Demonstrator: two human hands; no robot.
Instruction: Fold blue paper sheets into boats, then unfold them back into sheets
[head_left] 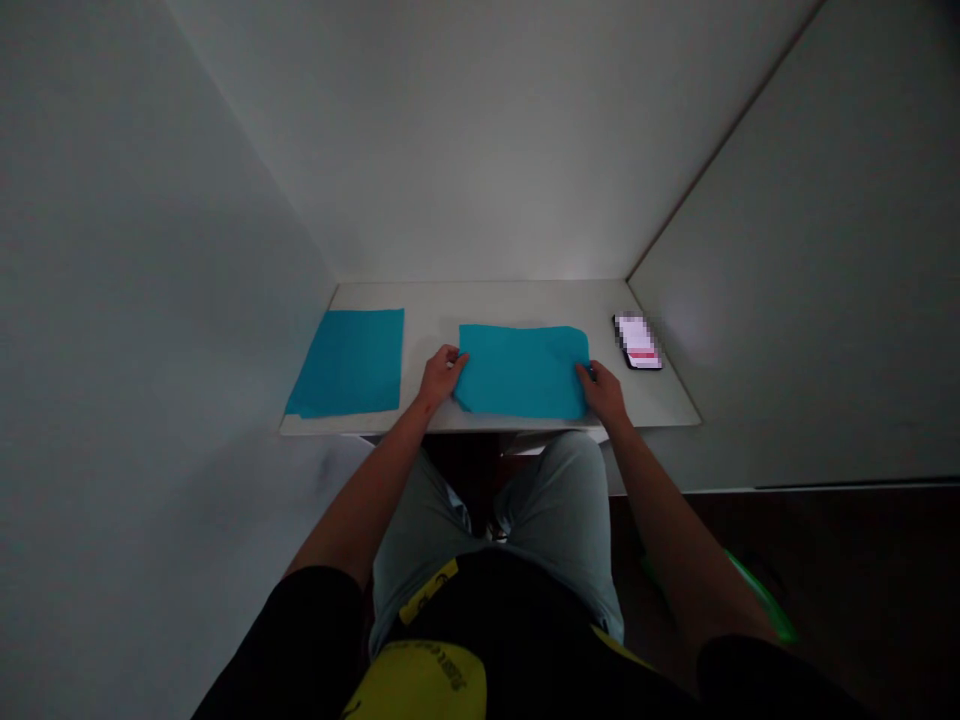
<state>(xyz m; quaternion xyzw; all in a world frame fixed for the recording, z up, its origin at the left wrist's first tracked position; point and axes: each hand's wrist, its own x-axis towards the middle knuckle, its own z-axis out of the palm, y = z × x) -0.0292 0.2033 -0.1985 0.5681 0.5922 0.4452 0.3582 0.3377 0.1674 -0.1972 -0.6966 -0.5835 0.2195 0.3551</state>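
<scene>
A teal-blue sheet (523, 372), which looks like thin cloth, spreads out in front of me at the middle of the white table. Its far right corner is rounded, and its near left corner looks layered or folded. My left hand (443, 373) pinches its left edge, thumb on top. At the opposite edge, my right hand (601, 391) is closed on the sheet with the thumb pressed over it. The fingers beneath the sheet are partly hidden. To the left lies a second teal-blue sheet (352, 362), flat and touched by neither hand.
A phone (637, 342) with a lit screen rests at the right end of the narrow white table (480, 300). Walls stand close behind it and at both sides. My knees are near the front edge. Something green (761, 595) lies on the dark floor.
</scene>
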